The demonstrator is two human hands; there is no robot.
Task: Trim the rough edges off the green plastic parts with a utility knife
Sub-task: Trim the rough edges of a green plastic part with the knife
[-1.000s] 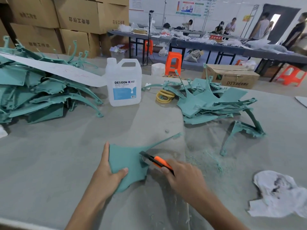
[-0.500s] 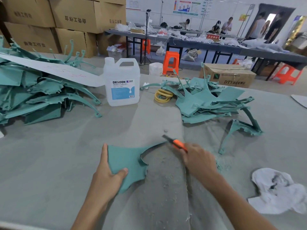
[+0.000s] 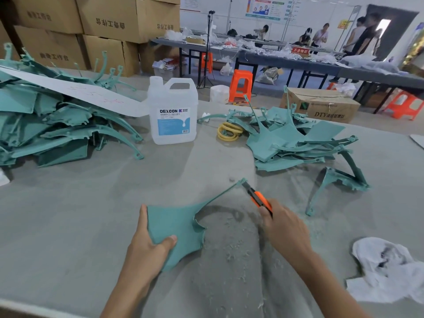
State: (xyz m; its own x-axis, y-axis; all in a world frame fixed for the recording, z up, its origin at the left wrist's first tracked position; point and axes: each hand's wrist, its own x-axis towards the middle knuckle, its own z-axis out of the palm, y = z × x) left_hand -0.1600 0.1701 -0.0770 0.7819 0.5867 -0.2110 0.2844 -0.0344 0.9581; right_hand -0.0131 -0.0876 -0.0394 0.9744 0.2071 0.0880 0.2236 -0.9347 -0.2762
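Grey cloth covers the worktable (image 3: 91, 226), littered with pale shavings (image 3: 231, 249) near the front. Cardboard boxes (image 3: 110, 21) are stacked behind it, and people stand at long benches farther back. One heap of green parts (image 3: 57, 125) lies at the left and a smaller heap (image 3: 291, 143) at the right, with a white jug (image 3: 172, 113) between them. A crumpled rag (image 3: 387, 267) sits at the near right. The left hand (image 3: 146, 246) grips the green part (image 3: 181, 223) on the table, thumb clamped on top. The right hand (image 3: 284, 228) is wrapped round the orange utility knife (image 3: 258, 198), blade tip at the end of the part's thin arm.
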